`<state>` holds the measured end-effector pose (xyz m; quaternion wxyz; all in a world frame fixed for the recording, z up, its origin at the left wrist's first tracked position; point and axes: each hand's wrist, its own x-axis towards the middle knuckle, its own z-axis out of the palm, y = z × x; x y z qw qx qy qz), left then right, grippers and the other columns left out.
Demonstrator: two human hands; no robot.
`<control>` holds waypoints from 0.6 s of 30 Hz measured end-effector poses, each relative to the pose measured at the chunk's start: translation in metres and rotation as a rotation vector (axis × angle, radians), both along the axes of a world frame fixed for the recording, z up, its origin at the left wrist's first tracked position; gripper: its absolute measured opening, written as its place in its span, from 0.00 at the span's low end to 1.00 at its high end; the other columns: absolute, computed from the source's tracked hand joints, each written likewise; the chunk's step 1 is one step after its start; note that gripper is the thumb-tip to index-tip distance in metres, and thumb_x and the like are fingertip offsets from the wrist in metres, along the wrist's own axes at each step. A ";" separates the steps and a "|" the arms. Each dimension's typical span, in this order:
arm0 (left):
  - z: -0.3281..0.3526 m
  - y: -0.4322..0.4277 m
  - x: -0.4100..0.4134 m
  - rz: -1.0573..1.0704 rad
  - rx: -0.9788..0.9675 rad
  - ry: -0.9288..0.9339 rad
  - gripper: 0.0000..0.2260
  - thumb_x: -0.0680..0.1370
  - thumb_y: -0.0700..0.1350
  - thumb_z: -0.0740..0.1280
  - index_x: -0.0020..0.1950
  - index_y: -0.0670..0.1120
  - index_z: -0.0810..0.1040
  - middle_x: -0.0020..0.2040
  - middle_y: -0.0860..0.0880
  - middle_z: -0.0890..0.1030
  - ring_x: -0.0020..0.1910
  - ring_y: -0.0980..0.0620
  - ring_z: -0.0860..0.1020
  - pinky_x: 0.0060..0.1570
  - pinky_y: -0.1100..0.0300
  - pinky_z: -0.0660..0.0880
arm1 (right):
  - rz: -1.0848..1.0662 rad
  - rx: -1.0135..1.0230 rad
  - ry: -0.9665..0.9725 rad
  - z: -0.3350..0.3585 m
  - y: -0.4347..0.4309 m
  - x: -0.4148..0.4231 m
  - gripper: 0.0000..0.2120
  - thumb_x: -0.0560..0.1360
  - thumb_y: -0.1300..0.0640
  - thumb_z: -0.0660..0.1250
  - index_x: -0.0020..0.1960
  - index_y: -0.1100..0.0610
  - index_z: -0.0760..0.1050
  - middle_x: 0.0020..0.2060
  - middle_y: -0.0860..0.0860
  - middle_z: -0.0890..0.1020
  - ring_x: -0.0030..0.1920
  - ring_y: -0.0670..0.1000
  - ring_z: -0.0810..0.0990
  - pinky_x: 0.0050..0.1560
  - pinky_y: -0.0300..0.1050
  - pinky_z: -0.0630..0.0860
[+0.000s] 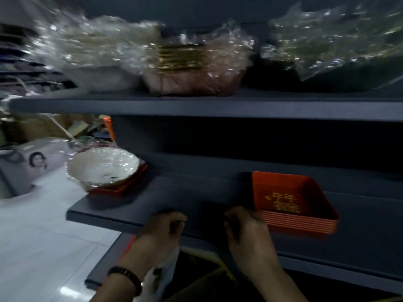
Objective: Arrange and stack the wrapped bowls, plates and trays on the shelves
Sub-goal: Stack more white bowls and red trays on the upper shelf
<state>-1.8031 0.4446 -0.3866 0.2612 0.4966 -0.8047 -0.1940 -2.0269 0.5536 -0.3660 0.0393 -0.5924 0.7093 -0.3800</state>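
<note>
A stack of red trays (290, 199) with gold lettering sits on the middle shelf (196, 192), right of centre. My right hand (246, 232) is at the stack's near-left corner, fingers and thumb curled against its edge. My left hand (161, 229) hovers over the shelf's front edge with curled fingers and holds nothing. At the shelf's left end a wrapped white bowl (104, 168) rests on a red tray (122, 190). The upper shelf (218, 105) carries wrapped white bowls (98, 59), a wrapped pink and gold stack (192, 66) and wrapped greenish ware (335, 42).
To the left, beyond the shelves, a pale tiled floor (32, 236) holds a printed box (28, 164) and cardboard clutter (43, 125). A lower shelf (104, 277) sticks out below my arms, with a white plastic bag (159, 277) by my left wrist. The view is blurred.
</note>
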 end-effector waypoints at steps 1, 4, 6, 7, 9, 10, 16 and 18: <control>0.005 0.000 0.019 0.042 -0.011 -0.009 0.06 0.81 0.45 0.71 0.52 0.55 0.87 0.48 0.59 0.85 0.45 0.64 0.82 0.49 0.74 0.73 | 0.049 0.020 -0.026 -0.002 -0.005 0.014 0.11 0.78 0.57 0.72 0.57 0.46 0.81 0.51 0.46 0.84 0.52 0.49 0.83 0.53 0.48 0.81; 0.023 0.002 0.075 0.149 -0.045 -0.162 0.09 0.75 0.53 0.64 0.49 0.55 0.82 0.43 0.54 0.82 0.42 0.54 0.82 0.44 0.60 0.79 | 0.153 0.061 -0.052 0.002 -0.024 0.056 0.07 0.78 0.53 0.71 0.55 0.45 0.81 0.50 0.45 0.87 0.52 0.49 0.85 0.53 0.48 0.81; 0.036 -0.002 0.107 0.228 -0.009 -0.348 0.12 0.73 0.56 0.62 0.51 0.55 0.81 0.46 0.52 0.83 0.47 0.47 0.84 0.42 0.55 0.79 | 0.205 0.082 -0.038 0.013 -0.042 0.084 0.05 0.79 0.52 0.70 0.55 0.46 0.80 0.51 0.46 0.87 0.53 0.51 0.85 0.53 0.48 0.80; 0.039 -0.007 0.122 0.267 0.015 -0.387 0.12 0.73 0.56 0.62 0.49 0.53 0.81 0.46 0.51 0.84 0.48 0.45 0.85 0.41 0.54 0.79 | 0.232 0.098 -0.017 0.021 -0.051 0.099 0.04 0.79 0.51 0.69 0.54 0.47 0.80 0.51 0.47 0.87 0.53 0.52 0.84 0.53 0.48 0.79; 0.045 -0.016 0.149 0.347 0.023 -0.313 0.14 0.73 0.57 0.61 0.45 0.50 0.80 0.45 0.49 0.85 0.47 0.43 0.85 0.42 0.52 0.81 | 0.285 0.131 0.013 0.029 -0.074 0.129 0.02 0.80 0.51 0.68 0.51 0.48 0.78 0.50 0.48 0.85 0.52 0.52 0.83 0.52 0.49 0.79; 0.046 -0.019 0.161 0.397 0.001 -0.230 0.14 0.73 0.58 0.60 0.45 0.51 0.79 0.45 0.50 0.84 0.47 0.44 0.84 0.43 0.51 0.82 | 0.312 0.146 0.009 0.031 -0.087 0.146 0.02 0.81 0.52 0.67 0.49 0.48 0.76 0.49 0.48 0.84 0.51 0.51 0.82 0.51 0.49 0.79; 0.035 -0.032 0.192 0.529 -0.008 -0.026 0.06 0.80 0.53 0.68 0.55 0.55 0.82 0.53 0.53 0.85 0.51 0.52 0.82 0.45 0.58 0.78 | 0.351 0.213 0.109 0.027 -0.173 0.228 0.06 0.81 0.49 0.66 0.58 0.43 0.75 0.53 0.46 0.83 0.54 0.50 0.83 0.53 0.48 0.81; 0.033 -0.041 0.200 0.543 -0.007 0.036 0.07 0.82 0.52 0.67 0.58 0.55 0.81 0.55 0.54 0.83 0.50 0.55 0.80 0.45 0.62 0.76 | 0.374 0.170 0.126 0.028 -0.198 0.246 0.08 0.80 0.53 0.68 0.58 0.43 0.76 0.52 0.45 0.84 0.54 0.50 0.83 0.53 0.49 0.81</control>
